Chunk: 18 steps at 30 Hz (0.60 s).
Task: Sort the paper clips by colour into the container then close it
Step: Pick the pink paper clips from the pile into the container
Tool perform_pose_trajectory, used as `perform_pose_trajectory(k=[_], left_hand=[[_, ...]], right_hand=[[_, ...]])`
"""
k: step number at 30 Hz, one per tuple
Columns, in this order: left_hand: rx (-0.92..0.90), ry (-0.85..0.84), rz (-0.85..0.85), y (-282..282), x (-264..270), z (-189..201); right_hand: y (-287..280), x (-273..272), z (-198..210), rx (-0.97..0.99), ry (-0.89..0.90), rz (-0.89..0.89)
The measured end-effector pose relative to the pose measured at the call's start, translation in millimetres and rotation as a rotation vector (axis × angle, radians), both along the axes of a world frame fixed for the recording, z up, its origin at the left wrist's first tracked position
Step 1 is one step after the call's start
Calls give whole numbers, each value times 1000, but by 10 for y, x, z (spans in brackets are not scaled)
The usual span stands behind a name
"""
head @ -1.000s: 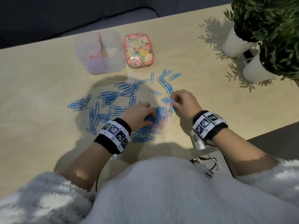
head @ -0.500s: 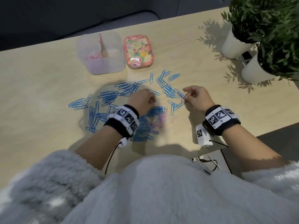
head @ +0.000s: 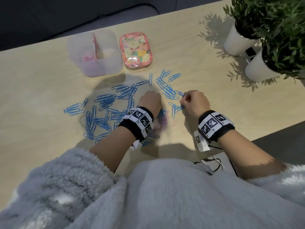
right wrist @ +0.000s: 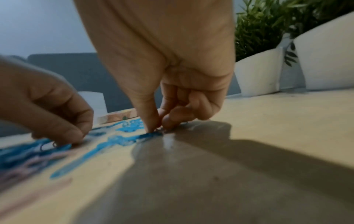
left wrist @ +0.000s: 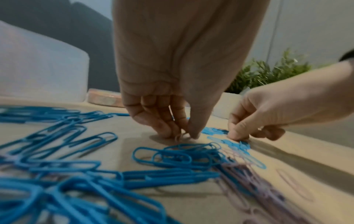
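Blue paper clips (head: 105,103) lie scattered over the wooden table (head: 41,96), and a small heap of pink paper clips (head: 162,121) sits beside my left wrist. My left hand (head: 150,100) is down on the table, thumb and fingers pinching a pale pink clip (left wrist: 179,137). My right hand (head: 185,98) pinches a small clip (right wrist: 159,130) at the edge of a blue cluster (head: 168,91); its colour is unclear. The translucent container (head: 99,68) stands at the back, with pink clips (head: 89,58) in its left compartment. Its floral lid (head: 136,50) lies beside it.
Two white pots with green plants (head: 237,42) (head: 259,66) stand at the back right. The table's near edge runs just behind my right wrist. A lone pink clip (head: 174,123) lies between my wrists. Cables (head: 214,164) hang below the edge.
Both hands left the mixed pile and moved away from my body. The right hand rose with a pink clip, then came down at the right blue cluster.
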<state>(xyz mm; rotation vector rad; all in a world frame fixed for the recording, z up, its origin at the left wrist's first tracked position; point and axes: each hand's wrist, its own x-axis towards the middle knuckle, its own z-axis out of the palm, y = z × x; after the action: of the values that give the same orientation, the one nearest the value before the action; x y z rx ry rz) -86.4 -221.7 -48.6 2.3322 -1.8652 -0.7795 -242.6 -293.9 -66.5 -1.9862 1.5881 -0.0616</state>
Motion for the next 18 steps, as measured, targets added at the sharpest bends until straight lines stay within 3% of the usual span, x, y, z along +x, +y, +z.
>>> perform_pose_trajectory(k=[4,7,9,13,18], left_hand=[[-127,357,136,60,148,96],[5,510,155,96,249,132],[86,481,111,140,259,124],[119,229,-91,254,275,15],[33,149,5,281,482,21]], right_hand=[[-119,-50,71,56,-205,-75],[-167,-87,108,-27,-119,-44],[-139,-69,112,-33,-64,-34],[-106,-60,66,-100,-126,-72],[-273,31,35,-173,-91,111]])
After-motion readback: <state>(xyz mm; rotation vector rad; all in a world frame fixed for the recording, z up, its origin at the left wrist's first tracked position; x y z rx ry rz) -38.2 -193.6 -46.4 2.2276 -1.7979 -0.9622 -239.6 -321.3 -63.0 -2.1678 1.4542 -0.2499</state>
